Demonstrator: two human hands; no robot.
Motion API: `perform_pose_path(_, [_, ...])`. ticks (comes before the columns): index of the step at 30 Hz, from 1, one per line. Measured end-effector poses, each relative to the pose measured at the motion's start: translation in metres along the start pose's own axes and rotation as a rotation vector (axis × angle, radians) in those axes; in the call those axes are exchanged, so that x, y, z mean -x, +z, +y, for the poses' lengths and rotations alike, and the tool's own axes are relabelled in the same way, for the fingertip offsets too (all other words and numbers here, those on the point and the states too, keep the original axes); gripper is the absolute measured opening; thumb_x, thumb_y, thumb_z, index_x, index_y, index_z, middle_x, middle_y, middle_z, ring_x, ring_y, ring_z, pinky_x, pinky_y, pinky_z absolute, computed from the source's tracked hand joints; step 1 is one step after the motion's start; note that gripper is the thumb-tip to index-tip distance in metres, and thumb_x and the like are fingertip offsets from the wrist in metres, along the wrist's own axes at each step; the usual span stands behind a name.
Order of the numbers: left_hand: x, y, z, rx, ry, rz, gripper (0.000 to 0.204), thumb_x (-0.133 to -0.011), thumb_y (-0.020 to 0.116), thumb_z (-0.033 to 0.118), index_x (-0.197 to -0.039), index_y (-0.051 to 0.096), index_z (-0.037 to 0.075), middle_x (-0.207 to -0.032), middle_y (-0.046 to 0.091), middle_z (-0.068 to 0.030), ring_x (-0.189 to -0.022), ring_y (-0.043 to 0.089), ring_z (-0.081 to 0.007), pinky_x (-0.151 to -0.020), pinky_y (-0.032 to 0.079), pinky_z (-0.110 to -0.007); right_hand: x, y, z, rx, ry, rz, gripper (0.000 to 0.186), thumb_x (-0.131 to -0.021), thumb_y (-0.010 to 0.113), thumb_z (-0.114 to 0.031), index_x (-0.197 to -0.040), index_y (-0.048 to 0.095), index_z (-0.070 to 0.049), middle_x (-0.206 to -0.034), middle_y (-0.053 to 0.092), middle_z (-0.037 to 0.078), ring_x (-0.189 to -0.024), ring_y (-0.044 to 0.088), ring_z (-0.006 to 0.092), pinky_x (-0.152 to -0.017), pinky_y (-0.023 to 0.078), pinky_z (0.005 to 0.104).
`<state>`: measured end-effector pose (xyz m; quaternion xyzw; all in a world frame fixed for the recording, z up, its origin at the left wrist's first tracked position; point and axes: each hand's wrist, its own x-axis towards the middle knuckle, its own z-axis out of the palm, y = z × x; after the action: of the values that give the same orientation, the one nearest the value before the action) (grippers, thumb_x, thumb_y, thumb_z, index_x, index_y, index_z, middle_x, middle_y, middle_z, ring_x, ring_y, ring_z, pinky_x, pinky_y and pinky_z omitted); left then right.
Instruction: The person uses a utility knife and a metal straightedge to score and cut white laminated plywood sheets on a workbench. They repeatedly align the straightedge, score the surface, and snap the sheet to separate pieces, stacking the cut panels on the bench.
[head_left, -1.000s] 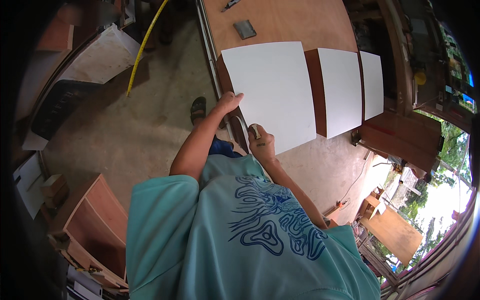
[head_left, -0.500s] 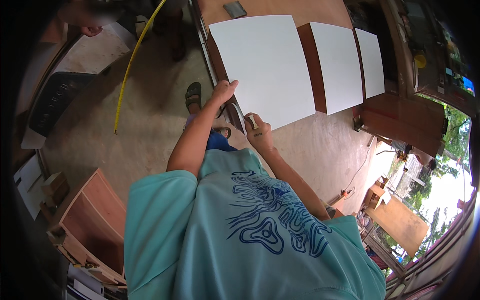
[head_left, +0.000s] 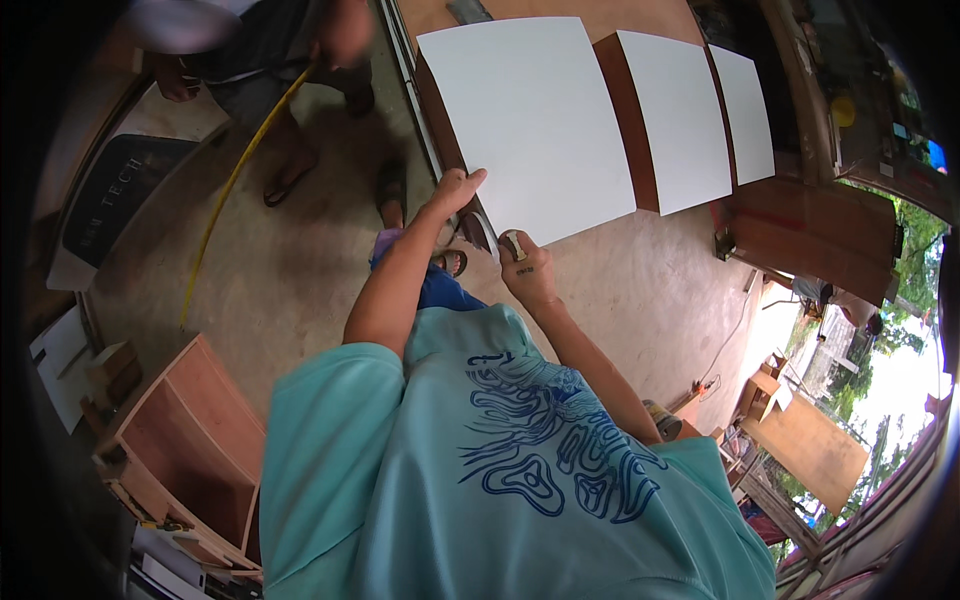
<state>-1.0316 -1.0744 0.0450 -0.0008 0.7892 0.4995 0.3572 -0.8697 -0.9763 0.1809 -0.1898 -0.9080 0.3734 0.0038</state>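
A large white-topped wooden panel or box (head_left: 530, 130) with brown sides lies in front of me. My left hand (head_left: 455, 192) grips its near left corner, thumb on the white face and fingers curled over the side, out of sight. Close by, my right hand (head_left: 528, 270) is closed at the near corner, around something mostly hidden; a small pale piece (head_left: 516, 246) shows by the thumb. Between my hands, a thin dark strip with a light edge (head_left: 480, 232) hangs along the corner.
Two more white-topped pieces (head_left: 675, 120) stand to the right. At upper left, another person holds a long yellow tape measure (head_left: 222, 200) reaching down to the floor. An open wooden cabinet (head_left: 185, 430) stands at lower left. A cord (head_left: 735, 325) runs along the floor at right.
My right hand has shifted slightly right and down from the corner; my left hand keeps its grip. The other person has come further into view, and the yellow tape has swung left.
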Motion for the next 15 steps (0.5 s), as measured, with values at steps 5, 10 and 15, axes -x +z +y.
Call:
perform_pose_path(5, [0.022,0.013,0.009,-0.118,0.078,0.019,0.063,-0.089,0.055,0.048,-0.068,0.060,-0.012,-0.068,0.061,-0.0292,-0.067,0.065,-0.0363,-0.068,0.048,-0.047,0.012,-0.017,0.000,-0.046,0.069,-0.059,0.010,-0.084,0.065,-0.007,-0.093,0.065,-0.003,-0.068,0.064,0.019,-0.059,0.065,0.0309,-0.055,0.049,0.0353])
perform_pose_path(10, [0.037,0.022,0.003,-0.042,-0.036,-0.071,0.062,-0.087,0.057,0.048,-0.071,0.064,-0.011,-0.069,0.062,-0.0281,-0.071,0.067,-0.0363,-0.068,0.049,-0.045,0.023,-0.036,-0.010,-0.016,0.099,-0.120,0.011,-0.084,0.065,-0.007,-0.095,0.066,-0.004,-0.068,0.064,0.019,-0.059,0.065,0.0291,-0.054,0.049,0.0347])
perform_pose_path(15, [0.039,0.017,0.002,-0.039,0.020,-0.039,0.062,-0.087,0.058,0.048,-0.070,0.064,-0.011,-0.069,0.063,-0.0273,-0.071,0.067,-0.0359,-0.068,0.050,-0.045,0.038,-0.013,0.008,-0.055,0.105,-0.036,0.012,-0.085,0.064,-0.005,-0.096,0.066,-0.004,-0.068,0.064,0.018,-0.059,0.065,0.0281,-0.054,0.048,0.0328])
